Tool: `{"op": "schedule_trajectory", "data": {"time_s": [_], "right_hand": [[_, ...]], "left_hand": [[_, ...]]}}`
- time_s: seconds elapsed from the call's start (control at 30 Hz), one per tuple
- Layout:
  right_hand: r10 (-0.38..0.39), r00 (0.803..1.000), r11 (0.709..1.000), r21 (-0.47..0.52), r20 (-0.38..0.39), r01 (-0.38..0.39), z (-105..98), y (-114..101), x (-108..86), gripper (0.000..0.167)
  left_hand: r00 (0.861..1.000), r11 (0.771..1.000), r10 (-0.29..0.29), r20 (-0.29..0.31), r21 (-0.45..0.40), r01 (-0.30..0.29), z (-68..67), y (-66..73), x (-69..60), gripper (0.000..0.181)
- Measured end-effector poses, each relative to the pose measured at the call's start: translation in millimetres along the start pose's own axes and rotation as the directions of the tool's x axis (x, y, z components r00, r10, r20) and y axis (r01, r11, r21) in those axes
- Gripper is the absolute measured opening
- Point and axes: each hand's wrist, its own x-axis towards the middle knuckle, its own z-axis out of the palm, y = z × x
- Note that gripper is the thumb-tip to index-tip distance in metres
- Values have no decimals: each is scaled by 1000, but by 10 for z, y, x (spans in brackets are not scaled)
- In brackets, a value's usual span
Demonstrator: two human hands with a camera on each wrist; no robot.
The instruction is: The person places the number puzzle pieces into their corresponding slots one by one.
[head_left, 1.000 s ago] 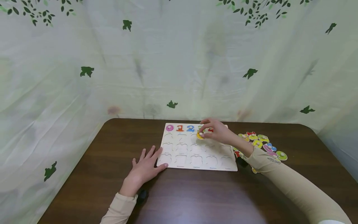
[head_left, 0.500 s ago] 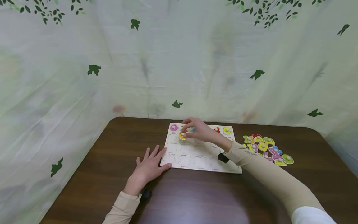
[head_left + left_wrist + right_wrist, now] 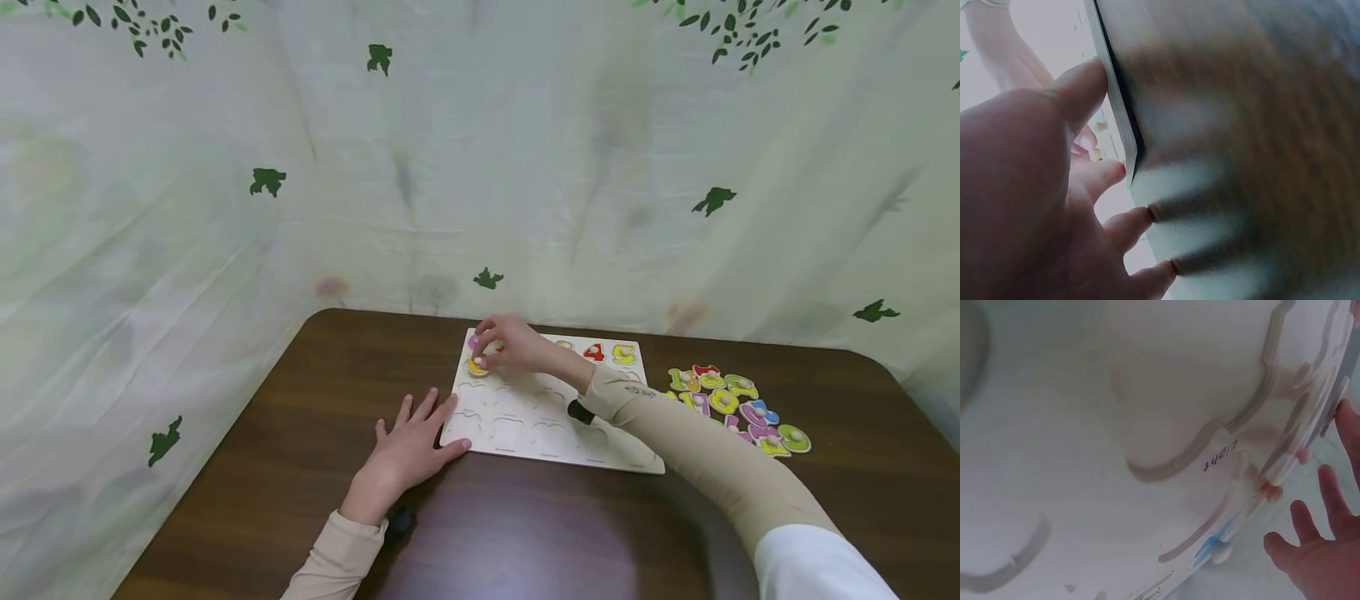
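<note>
A white number puzzle board (image 3: 517, 417) lies on the table, with shallow cut-out shapes below its top row. My right hand (image 3: 517, 343) pinches the white knob of a yellow-orange puzzle piece (image 3: 477, 368) over the left end of the second row; which number it is I cannot tell. In the right wrist view, this hand (image 3: 1329, 556) is beyond the board's far edge of knobs. My left hand (image 3: 405, 454) rests spread at the board's lower left corner. Its thumb and index finger touch the board's edge in the left wrist view, other fingertips on the table.
In the top row sit a pink zero (image 3: 472, 342), a red four (image 3: 594, 352) and a yellow five (image 3: 624, 354); the right hand hides others. Several colourful number pieces (image 3: 723, 402) are heaped right of the board. A printed curtain (image 3: 525, 167) hangs behind the brown table (image 3: 555, 533).
My right hand has carried the yellow-orange piece leftward across the board, from near the three to the left end. The left hand has stayed at the corner. The head view has shifted slightly.
</note>
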Motion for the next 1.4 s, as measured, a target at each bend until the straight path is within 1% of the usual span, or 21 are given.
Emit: {"op": "schedule_trajectory", "data": {"time_s": [0.13,0.23,0.43,0.53,0.67,0.9,1.03,1.2,1.33,1.4], "right_hand": [[26,1000,1000,10,17,-27,31,14,41,8],[31,999,999,12,30,-31,44,7,61,9],[24,998,999,-25,59,-22,50,-47,103,10],[5,997,999,-37,71,-2,51,-47,115,9],[-39,996,999,-29,82,41,57,-21,119,8],[-89,992,996,-20,89,91,42,33,122,14],[-70,993,997,-8,95,71,-37,89,63,21],[-36,997,996,78,66,31,-208,141,-72,28],[-37,999,993,115,26,34,-364,178,-209,27],[-23,1000,990,141,6,22,-451,193,-291,25]], "left_hand": [[1000,1000,-2,-7,4,2,1,9,3,72],[1000,1000,0,-4,6,0,4,11,2,72],[1000,1000,-8,-3,5,8,16,0,1,72],[1000,1000,-8,-3,6,8,12,2,-5,73],[1000,1000,-9,-2,8,9,11,6,-7,73],[1000,1000,-12,-5,8,12,-17,22,-16,72],[1000,1000,-5,0,10,5,-22,51,-11,72],[1000,1000,-9,3,12,9,-26,72,-5,73],[1000,1000,-21,7,9,21,-23,58,-6,73],[1000,1000,-23,6,11,23,-21,40,-7,73]]}}
